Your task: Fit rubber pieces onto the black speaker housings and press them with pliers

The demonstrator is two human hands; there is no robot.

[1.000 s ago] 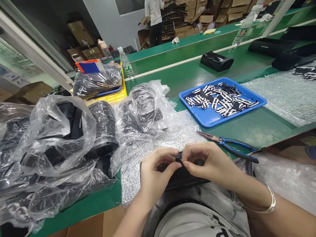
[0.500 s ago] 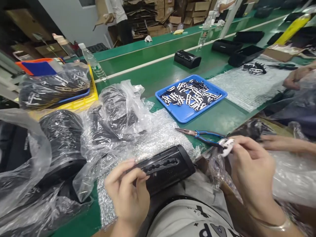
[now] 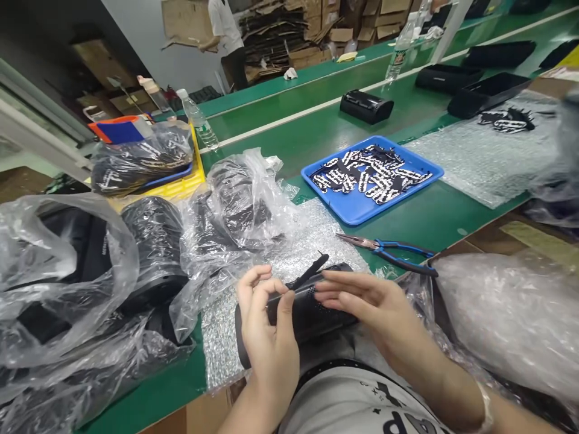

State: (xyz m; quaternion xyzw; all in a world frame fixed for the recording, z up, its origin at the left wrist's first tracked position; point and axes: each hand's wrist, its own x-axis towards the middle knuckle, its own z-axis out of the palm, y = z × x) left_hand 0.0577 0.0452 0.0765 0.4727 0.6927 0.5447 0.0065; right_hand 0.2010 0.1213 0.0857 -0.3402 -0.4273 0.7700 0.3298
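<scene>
My left hand (image 3: 266, 325) curls around the near end of a black cylindrical speaker (image 3: 312, 316), which has a perforated grille and lies across my lap above a sheet of bubble wrap (image 3: 312, 247). A thin black strip (image 3: 311, 270) rises from the speaker beside my left fingertips, and I cannot tell whether they pinch it. My right hand (image 3: 371, 307) rests its spread fingers on the speaker's far part, holding nothing. Blue-handled needle-nose pliers (image 3: 389, 252) lie on the green bench just beyond that hand.
A blue tray (image 3: 362, 211) holds several black-and-white patterned strips. Clear plastic bags with black speakers (image 3: 158, 247) pile up at left, beside a yellow tray (image 3: 181, 188). Black speakers line the green bench ahead. A person (image 3: 226, 39) stands by stacked cardboard at the back.
My right hand has come back from beside the pliers and no longer holds the small black-and-white piece. Both hands are over the speaker, and a thin black strip stands up from it.
</scene>
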